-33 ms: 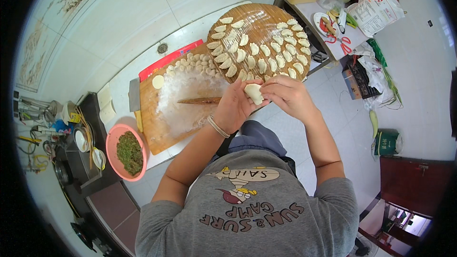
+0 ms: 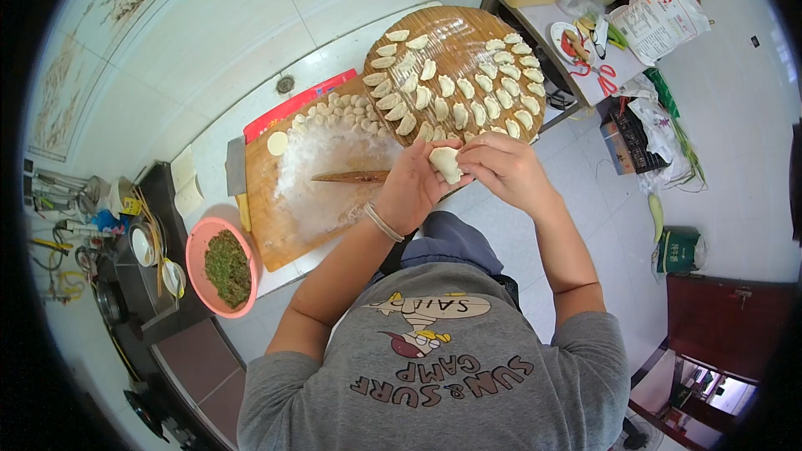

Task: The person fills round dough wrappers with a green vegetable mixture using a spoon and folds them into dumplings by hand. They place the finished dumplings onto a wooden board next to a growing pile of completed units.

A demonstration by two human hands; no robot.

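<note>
A pale folded dumpling [image 2: 445, 164] rests in the fingers of my left hand [image 2: 409, 190], which curl under it. The thumb and fingers of my right hand [image 2: 511, 171] pinch its right edge. Just beyond both hands lies a round woven tray [image 2: 455, 29] bearing rows of shaped dumplings. Left of my hands is a wooden board [image 2: 266, 192] dusted with white flour. On it are a dark tapered rolling pin [image 2: 351, 176], a cluster of small dough pieces [image 2: 347, 108] and one flat round wrapper [image 2: 277, 144].
A cleaver [image 2: 237, 169] lies along the board's left edge. A pink bowl [image 2: 195, 263] of green filling [image 2: 227, 271] stands near left. At the far right, a side table holds red-handled scissors [image 2: 606, 78], a plate [image 2: 560, 33] and a white sack [image 2: 660, 17].
</note>
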